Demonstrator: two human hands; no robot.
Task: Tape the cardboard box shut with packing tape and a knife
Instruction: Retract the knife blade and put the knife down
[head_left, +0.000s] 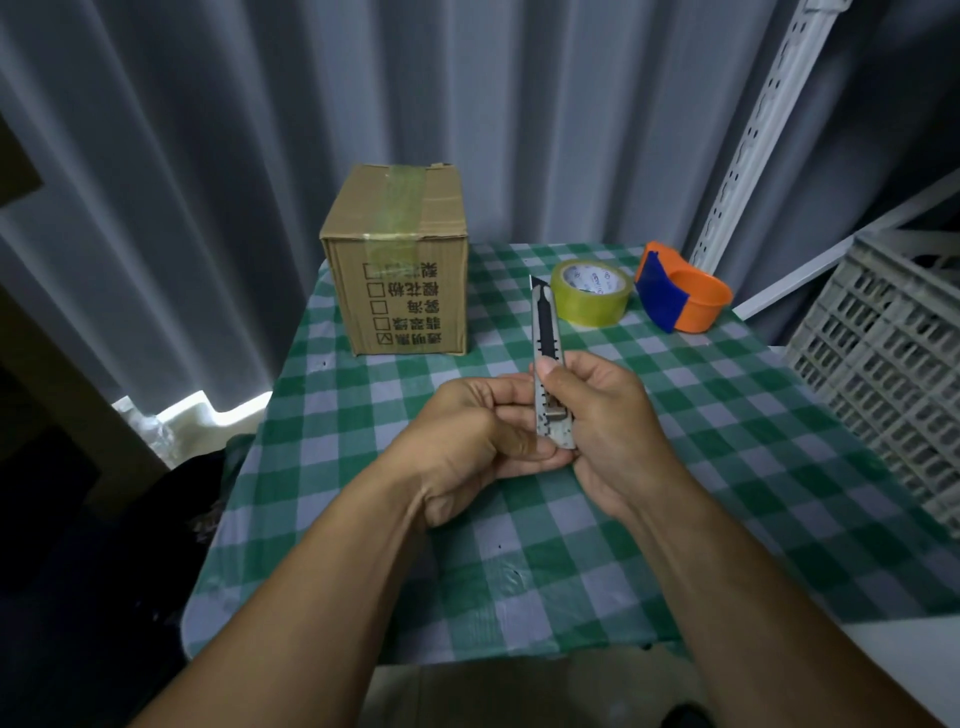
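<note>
A closed cardboard box (402, 260) stands at the far left of the table, with a strip of clear tape along its top and down its front face. A grey utility knife (548, 343) points away from me, a short blade tip showing at its far end. My right hand (608, 431) grips the knife's lower body, thumb on its face. My left hand (467, 447) cups the knife's bottom end from the left. A roll of clear packing tape (592, 293) lies flat behind the knife, to the right of the box.
An orange and blue tape dispenser (680, 296) lies beside the roll at the far right. The table wears a green checked cloth (571, 571). A grey plastic crate (883, 364) sits at the right edge. Grey curtains (208, 182) hang behind, with a white slotted shelf post (753, 145).
</note>
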